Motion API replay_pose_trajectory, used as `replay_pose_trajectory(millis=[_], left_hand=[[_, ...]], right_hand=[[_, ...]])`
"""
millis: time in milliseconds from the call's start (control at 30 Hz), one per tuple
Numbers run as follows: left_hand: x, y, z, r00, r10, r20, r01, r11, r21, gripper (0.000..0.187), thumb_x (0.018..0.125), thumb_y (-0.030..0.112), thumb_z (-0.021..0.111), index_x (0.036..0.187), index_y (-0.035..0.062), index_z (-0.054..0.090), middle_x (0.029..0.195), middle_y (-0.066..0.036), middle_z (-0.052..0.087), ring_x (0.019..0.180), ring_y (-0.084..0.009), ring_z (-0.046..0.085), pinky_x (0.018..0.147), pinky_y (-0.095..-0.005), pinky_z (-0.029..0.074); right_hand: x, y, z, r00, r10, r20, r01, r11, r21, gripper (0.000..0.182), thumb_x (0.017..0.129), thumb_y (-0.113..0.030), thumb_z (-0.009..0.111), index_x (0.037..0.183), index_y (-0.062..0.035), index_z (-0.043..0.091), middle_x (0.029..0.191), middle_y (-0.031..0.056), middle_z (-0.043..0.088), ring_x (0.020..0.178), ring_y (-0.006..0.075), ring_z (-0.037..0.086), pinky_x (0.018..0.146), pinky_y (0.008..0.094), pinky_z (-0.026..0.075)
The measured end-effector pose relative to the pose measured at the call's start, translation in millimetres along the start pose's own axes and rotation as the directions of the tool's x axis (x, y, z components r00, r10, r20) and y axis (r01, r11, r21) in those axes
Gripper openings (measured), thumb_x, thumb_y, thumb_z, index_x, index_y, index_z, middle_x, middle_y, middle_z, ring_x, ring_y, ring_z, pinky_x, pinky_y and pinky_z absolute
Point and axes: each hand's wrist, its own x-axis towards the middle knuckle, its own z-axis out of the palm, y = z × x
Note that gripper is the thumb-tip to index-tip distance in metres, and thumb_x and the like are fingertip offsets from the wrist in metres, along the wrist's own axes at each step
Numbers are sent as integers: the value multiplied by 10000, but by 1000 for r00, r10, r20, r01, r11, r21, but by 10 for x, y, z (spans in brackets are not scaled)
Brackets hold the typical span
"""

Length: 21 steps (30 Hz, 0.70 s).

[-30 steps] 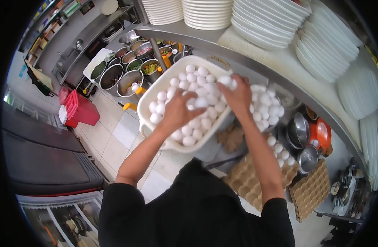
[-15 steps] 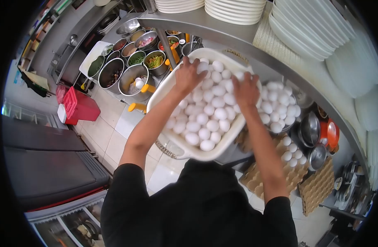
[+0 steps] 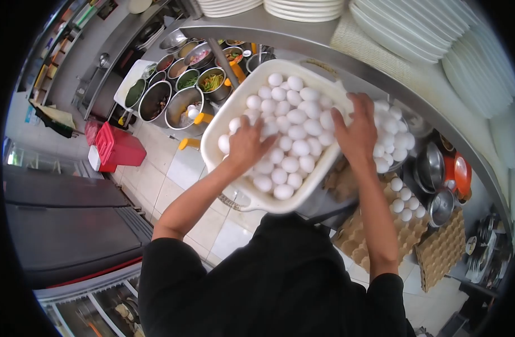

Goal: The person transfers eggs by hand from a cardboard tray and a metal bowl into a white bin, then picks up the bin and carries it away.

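A white basket full of white eggs stands in front of me. My left hand lies over the eggs on the basket's left side, fingers spread, fingertips among them. At the right rim my right hand is raised with its fingers apart, thumb towards the eggs and nothing visible in its grasp. A heap of eggs in a bowl is just right of that hand. Several eggs rest on a cardboard egg tray at the lower right.
Metal pots with chopped food line the counter at the upper left. Plate stacks stand on the shelf above. Steel bowls and another egg tray are at the right. A pink bin stands on the floor at left.
My left hand has moved down and left over the eggs. My right hand has shifted right, from above the eggs to the basket's rim. Some eggs near the top lie differently.
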Motion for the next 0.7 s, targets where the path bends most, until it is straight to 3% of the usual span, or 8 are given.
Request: replay_pose_trajectory(millis=[133, 267, 333, 433, 467, 533, 633, 700], left_hand=[[-117, -100, 307, 994, -104, 16, 100, 979, 179, 661, 914, 444, 602, 1440, 109, 383, 1385, -385, 400, 1086, -521, 572, 801, -563, 526], [-187, 130, 97, 998, 25, -50, -4, 924, 382, 495, 917, 374, 617, 1311, 93, 515, 1337, -311, 462, 1071, -493, 578, 771, -546, 544], [-258, 711, -177, 971, 76, -226, 0, 948, 319, 478, 894, 317, 670, 1284, 75, 536, 1296, -263, 517, 1083, -456, 581, 771, -528, 539], [-323, 1276, -84, 900, 267, -345, -293, 956, -23, 467, 851, 265, 738, 1233, 51, 575, 1194, -198, 602, 1011, -368, 625, 742, -462, 544], [-421, 1647, -55, 977, 124, -171, -175, 926, -333, 396, 796, 171, 794, 1125, 20, 634, 1027, -123, 669, 846, -227, 625, 674, -359, 514], [-517, 2149, 329, 976, 214, 42, -163, 844, -511, 363, 780, 248, 814, 1045, 42, 677, 928, -86, 703, 688, -188, 613, 639, -332, 509], [-642, 2785, 1088, 833, 553, -13, -522, 777, -353, 336, 787, 352, 772, 930, 55, 704, 913, -100, 707, 741, -257, 674, 656, -399, 539], [-721, 3211, 1334, 877, 430, 216, -366, 888, -279, 431, 781, 463, 739, 869, 43, 704, 900, -122, 709, 801, -317, 688, 673, -439, 551]], right_hand=[[-255, 233, -620, 993, 106, -58, -92, 975, 202, 378, 865, -233, 703, 1207, -109, 600, 1312, 110, 542, 940, 316, 656, 778, 413, 533], [-930, 834, -1320, 963, 252, -97, -242, 965, 101, 262, 836, -115, 690, 1095, -86, 655, 1183, 95, 626, 968, 325, 633, 826, 396, 513], [-1400, 1344, -1690, 964, 245, -107, -253, 965, -75, 322, 797, -72, 687, 1117, -90, 647, 1202, 106, 619, 1027, 345, 608, 870, 408, 498], [-1828, 1772, -2219, 960, 281, -15, -269, 900, -342, 419, 745, -27, 679, 1154, -99, 631, 1225, 116, 609, 1092, 359, 580, 913, 433, 482], [-1938, 1879, -2373, 951, 307, 24, -267, 862, -430, 451, 728, -15, 676, 1167, -103, 625, 1232, 119, 607, 1110, 362, 572, 923, 443, 478], [-2121, 2206, -2402, 949, 299, 103, -237, 887, -396, 519, 689, -4, 676, 1192, -115, 613, 1231, 124, 603, 1081, 368, 582, 897, 455, 487], [-2111, 2256, -2425, 941, 326, 92, -295, 921, -256, 501, 674, -19, 703, 1158, -116, 621, 1165, 122, 631, 1009, 382, 610, 842, 451, 510], [-2032, 2257, -2497, 939, 312, 146, -274, 934, -230, 451, 693, -7, 691, 1128, -101, 620, 1117, 110, 648, 977, 341, 638, 810, 426, 524]])
